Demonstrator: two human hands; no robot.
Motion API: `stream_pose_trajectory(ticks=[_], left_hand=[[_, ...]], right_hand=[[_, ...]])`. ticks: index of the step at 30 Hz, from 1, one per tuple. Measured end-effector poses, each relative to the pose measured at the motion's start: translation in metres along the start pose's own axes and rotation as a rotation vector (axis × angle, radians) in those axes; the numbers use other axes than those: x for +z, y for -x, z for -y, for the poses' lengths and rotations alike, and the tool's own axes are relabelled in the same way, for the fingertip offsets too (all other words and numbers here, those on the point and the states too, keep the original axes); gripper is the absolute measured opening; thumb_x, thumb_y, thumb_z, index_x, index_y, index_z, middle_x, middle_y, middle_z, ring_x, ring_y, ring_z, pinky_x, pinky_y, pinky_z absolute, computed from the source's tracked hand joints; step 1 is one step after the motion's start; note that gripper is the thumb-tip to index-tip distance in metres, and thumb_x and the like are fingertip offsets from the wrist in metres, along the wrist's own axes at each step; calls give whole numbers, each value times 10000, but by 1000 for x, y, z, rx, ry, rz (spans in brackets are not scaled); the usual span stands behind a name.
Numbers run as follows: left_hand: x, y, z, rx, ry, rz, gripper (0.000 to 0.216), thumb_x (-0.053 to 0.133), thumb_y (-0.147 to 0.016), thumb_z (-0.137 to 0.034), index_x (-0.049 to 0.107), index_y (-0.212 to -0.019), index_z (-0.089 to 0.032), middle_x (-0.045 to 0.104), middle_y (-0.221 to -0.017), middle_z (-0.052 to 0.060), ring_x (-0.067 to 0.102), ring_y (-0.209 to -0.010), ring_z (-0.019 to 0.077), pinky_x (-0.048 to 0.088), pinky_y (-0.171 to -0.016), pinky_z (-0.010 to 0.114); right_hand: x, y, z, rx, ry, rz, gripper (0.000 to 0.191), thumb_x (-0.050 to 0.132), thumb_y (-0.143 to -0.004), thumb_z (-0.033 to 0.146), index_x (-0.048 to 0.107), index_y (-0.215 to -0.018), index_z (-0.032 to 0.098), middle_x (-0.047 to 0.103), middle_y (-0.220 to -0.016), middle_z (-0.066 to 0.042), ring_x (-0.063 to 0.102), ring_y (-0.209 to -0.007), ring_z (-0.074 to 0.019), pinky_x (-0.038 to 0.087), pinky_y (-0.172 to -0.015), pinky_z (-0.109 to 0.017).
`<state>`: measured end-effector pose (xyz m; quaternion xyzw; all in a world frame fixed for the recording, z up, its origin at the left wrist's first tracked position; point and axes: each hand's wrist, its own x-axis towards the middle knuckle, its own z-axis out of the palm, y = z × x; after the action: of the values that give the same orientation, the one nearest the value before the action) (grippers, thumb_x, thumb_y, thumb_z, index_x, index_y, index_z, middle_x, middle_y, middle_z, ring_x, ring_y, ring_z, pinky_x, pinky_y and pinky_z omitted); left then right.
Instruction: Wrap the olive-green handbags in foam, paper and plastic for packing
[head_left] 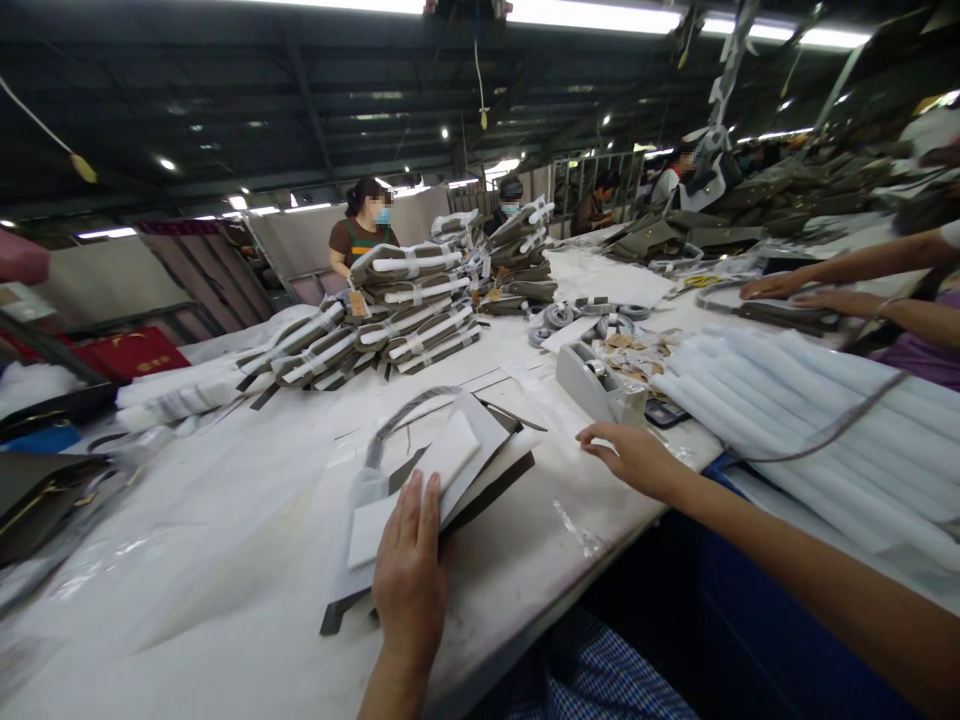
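Note:
My left hand [410,570] lies flat, fingers stretched out, on a dark flat bag wrapped in white foam sheet [442,470] on the white table [247,540]. The bag's grey handle [401,415] arches away from me. My right hand [630,455] reaches toward a grey tape dispenser [596,385]. Its fingers are curled low near the dispenser's front; whether they pinch tape I cannot make out.
A pile of wrapped bags [412,310] stands at the table's middle back. White foam rolls [810,410] lie at right. Tape rolls [585,318] and paper tags sit behind the dispenser. Another person's arms [847,275] reach in at right. Masked workers stand across the table.

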<state>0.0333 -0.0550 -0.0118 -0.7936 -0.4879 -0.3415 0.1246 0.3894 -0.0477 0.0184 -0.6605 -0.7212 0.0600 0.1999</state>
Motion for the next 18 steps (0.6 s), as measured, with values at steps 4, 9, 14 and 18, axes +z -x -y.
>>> stream_pose_trajectory(ticks=[4, 9, 14, 18], left_hand=[[1, -1, 0, -38, 8, -2, 806, 561, -877, -67, 180, -1554, -282, 385, -1548, 88, 445, -1363, 306, 457, -1075, 470], [0, -1, 0, -45, 13, 10, 827, 582, -867, -71, 172, -1555, -277, 381, -1551, 89, 428, -1377, 303, 452, -1079, 465], [-2, -2, 0, -37, 18, 8, 797, 565, -884, -94, 175, -1555, -276, 384, -1547, 104, 440, -1368, 312, 458, -1071, 479], [-1, -2, -3, 0, 2, 2, 762, 540, -909, -117, 168, -1556, -269, 404, -1533, 118, 438, -1370, 313, 470, -1058, 478]], right_hand=[[4, 30, 48, -200, -234, 200, 204, 457, -938, 248, 654, -957, 204, 669, -1220, -76, 633, -1115, -235, 487, -975, -377], [14, 50, 83, -257, -360, 378, 243, 476, -972, 326, 682, -1034, 211, 714, -1093, -66, 671, -1018, -214, 520, -923, -328], [57, 35, 79, -229, -145, 112, 512, 508, -966, 414, 525, -1388, 125, 478, -1458, -188, 465, -1343, -306, 382, -1130, -482], [83, 17, 83, -353, -66, 183, 670, 538, -933, 526, 457, -1457, 115, 385, -1518, -208, 308, -1437, -360, 240, -1182, -583]])
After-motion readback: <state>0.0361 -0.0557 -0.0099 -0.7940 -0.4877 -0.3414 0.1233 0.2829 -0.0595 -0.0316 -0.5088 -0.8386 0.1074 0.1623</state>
